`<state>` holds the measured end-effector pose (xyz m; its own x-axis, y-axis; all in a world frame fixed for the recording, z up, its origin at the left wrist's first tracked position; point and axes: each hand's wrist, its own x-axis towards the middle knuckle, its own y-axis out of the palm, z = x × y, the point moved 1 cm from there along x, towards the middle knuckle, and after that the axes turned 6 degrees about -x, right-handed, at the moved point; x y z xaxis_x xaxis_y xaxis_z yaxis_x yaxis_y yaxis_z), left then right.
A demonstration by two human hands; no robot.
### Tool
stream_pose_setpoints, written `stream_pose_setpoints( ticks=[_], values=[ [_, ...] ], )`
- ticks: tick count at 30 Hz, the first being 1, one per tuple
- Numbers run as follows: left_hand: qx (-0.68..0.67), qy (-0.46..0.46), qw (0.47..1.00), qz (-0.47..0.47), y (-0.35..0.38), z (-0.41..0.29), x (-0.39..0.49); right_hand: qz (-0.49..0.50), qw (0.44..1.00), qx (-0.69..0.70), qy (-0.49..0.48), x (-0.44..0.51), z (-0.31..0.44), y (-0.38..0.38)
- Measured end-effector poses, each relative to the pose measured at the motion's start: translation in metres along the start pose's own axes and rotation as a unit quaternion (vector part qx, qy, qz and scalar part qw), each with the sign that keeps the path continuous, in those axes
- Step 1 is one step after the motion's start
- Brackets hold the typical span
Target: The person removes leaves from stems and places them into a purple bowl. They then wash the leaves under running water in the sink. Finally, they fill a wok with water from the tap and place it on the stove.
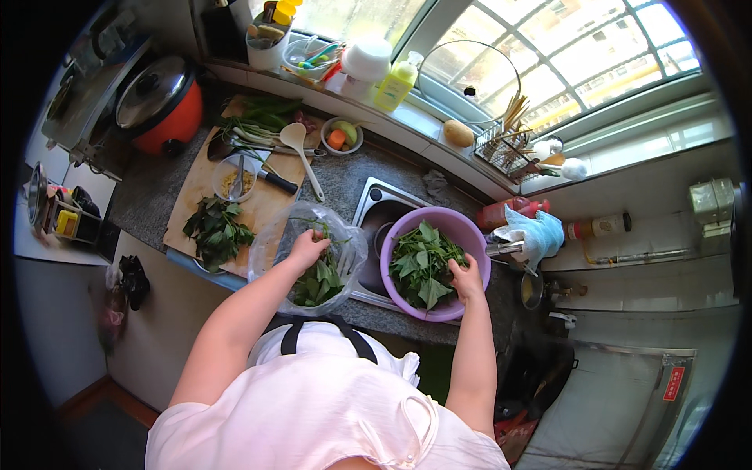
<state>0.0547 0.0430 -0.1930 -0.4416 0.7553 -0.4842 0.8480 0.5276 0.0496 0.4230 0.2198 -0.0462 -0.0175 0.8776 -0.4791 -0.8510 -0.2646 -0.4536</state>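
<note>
My left hand point(308, 249) is closed on leafy green stems above a clear plastic bag point(267, 244), which stands spread on the counter with more leaves point(320, 284) inside. My right hand point(468, 277) grips some of the leafy greens point(424, 264) at the right side of a purple plastic basin point(436, 217). The basin rests over the steel sink point(367, 202). Left of the bag, a wooden cutting board point(194, 188) carries a pile of dark leaves point(216, 232), a clear bowl point(235, 176) with chopped bits and a spoon, a black-handled knife point(277, 181) and green onions point(252, 134).
A white ladle point(299, 150) lies across the board's right edge. Behind it stands a small bowl of vegetables point(342, 136). An orange rice cooker point(170, 114) is at the back left. The tap, draped with a blue mesh cloth point(534, 232), is right of the basin.
</note>
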Motion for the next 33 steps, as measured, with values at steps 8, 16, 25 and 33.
stream_pose_setpoints(
  ticks=[8,16,25,33],
  values=[
    [-0.204,-0.103,0.970,0.085,-0.025,-0.024,-0.031,0.176,0.969,0.164,-0.054,-0.061,0.031,0.018],
    [-0.269,-0.135,0.949,0.094,-0.022,-0.027,-0.050,0.276,0.946,0.062,-0.161,-0.123,0.126,0.215],
    [-0.244,-0.081,0.959,0.118,-0.028,-0.045,-0.075,0.301,0.885,-0.235,-0.266,-0.094,0.074,0.264],
    [-0.188,0.071,0.978,0.062,-0.006,-0.084,-0.092,0.169,0.904,-0.213,-0.330,-0.093,0.086,0.250]
  ],
)
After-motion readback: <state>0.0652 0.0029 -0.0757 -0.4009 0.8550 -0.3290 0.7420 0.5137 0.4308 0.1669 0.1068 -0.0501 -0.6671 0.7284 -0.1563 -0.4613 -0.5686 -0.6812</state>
